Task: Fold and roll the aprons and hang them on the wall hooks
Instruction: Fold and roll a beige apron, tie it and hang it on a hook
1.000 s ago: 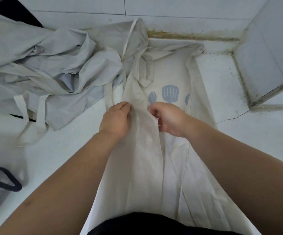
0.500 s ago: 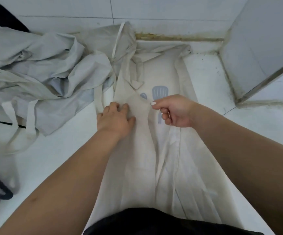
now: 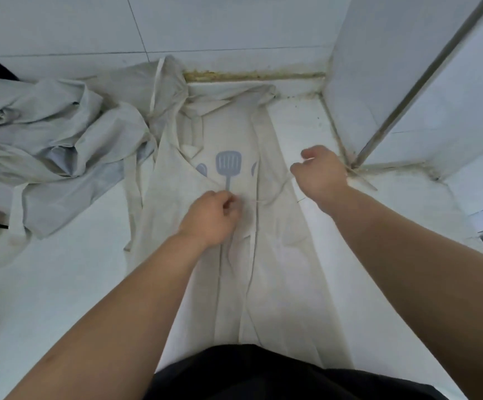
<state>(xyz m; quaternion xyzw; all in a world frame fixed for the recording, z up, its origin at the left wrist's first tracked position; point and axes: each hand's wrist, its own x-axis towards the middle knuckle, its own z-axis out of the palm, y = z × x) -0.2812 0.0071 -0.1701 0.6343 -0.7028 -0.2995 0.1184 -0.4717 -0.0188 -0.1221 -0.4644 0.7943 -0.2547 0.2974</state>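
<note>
A white tiled surface [image 3: 61,284] meets a white tiled wall [image 3: 234,24], seen from above by the person working. A long cream apron [image 3: 277,255] lies flat down the middle, running from the person's body to the wall. Its two long sides are folded in towards the centre, making a narrow strip of thin, slightly creased cloth. To the left, a rumpled heap of pale grey aprons [image 3: 61,134] lies with loose straps trailing out.

The task looks to be at an early stage: this one apron is partly folded but not rolled, the heap seems untouched, and no hooks are in view.

The right hand [image 3: 319,171] is a closed fist off the apron's right edge, gripping a thin tie [image 3: 277,188] drawn taut. The left hand [image 3: 210,217], fingers curled, pinches the apron at its centre fold. Just beyond it is a printed blue-grey spatula [image 3: 228,166].
</note>
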